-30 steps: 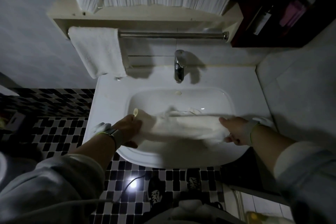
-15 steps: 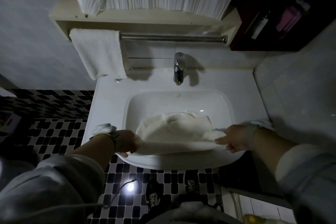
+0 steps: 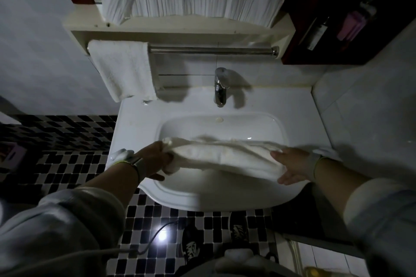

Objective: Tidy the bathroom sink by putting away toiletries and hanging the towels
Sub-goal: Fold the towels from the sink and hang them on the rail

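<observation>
A cream towel [image 3: 221,155] is stretched sideways over the basin of the white sink [image 3: 216,195]. My left hand [image 3: 155,161] grips its left end, fingers curled round the cloth. My right hand [image 3: 291,165] holds the right end, with the fingers fairly straight under the cloth and the thumb on top. A second white towel [image 3: 122,69] hangs on the left end of the steel towel rail [image 3: 211,50] above the sink.
A chrome tap [image 3: 220,86] stands behind the basin. A cream shelf [image 3: 180,27] carries the rail, with pleated white cloth above it. A dark cabinet [image 3: 346,13] at the upper right holds bottles. The floor below is black-and-white checked tile.
The towel sagged into the basin half a second ago; now both hands have lifted it and pulled it taut across the basin again.
</observation>
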Tool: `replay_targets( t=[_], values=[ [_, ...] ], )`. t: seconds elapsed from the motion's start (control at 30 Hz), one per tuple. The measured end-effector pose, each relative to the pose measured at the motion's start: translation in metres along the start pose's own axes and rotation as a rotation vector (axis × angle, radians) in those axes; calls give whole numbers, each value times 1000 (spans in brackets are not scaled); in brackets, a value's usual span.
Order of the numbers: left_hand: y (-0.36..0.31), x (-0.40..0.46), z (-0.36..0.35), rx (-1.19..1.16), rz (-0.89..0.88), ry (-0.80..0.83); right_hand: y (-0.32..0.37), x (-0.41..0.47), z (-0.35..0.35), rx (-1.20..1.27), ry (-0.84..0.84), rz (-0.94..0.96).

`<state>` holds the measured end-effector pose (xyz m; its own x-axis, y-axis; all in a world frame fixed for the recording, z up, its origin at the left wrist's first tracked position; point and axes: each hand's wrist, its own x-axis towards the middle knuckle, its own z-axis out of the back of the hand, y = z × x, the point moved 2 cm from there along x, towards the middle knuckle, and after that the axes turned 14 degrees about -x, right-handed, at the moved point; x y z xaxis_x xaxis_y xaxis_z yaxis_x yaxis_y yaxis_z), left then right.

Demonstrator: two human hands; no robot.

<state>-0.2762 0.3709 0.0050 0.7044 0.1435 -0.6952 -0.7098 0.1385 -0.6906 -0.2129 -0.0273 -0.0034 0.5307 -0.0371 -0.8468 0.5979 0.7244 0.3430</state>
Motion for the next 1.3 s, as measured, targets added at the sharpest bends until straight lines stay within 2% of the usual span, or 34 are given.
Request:
replay_targets(
  t=[0.07, 0.13, 0.2, 0.27, 0.33, 0.4, 0.47, 0.57, 0.63, 0.8, 0.87, 0.97, 1.03, 1.17, 1.3],
  values=[
    [8, 0, -3, 160, -6, 5, -8, 3, -3, -166, 28, -5],
    [16, 2, -3, 475, -39, 1, -17, 6, -7, -297, 69, 5],
    [22, 2, -5, 681, -42, -1, -23, 6, -10, -472, 109, 2],
    [27, 1, -8, 751, -13, 16, -26, 6, -12, -656, 118, -2],
    [27, -2, -11, 765, 19, 13, -28, 8, -12, -713, 89, 7],
    [26, -2, -12, 743, 46, -4, -31, 12, -11, -672, 59, 7],
    [27, 0, -11, 661, 63, -17, -33, 17, -13, -480, 58, -18],
    [33, 1, -10, 384, 131, 33, -35, 23, -17, -113, 75, -39],
    [39, 1, -12, 270, 160, 72, -36, 27, -20, -9, 57, -32],
    [54, 1, -17, 47, 241, 251, -39, 27, -27, -184, 59, 34],
    [59, 5, -20, -7, 285, 243, -39, 23, -25, -325, 64, 57],
    [62, 12, -20, 48, 260, 151, -36, 20, -21, -520, 57, 77],
    [58, 14, -20, 81, 227, 118, -34, 20, -20, -462, 71, 43],
    [46, 8, -21, -34, 181, 66, -30, 24, -19, -284, 47, 41],
    [47, 4, -24, -57, 140, 63, -25, 27, -25, 89, 81, 17]
  ],
)
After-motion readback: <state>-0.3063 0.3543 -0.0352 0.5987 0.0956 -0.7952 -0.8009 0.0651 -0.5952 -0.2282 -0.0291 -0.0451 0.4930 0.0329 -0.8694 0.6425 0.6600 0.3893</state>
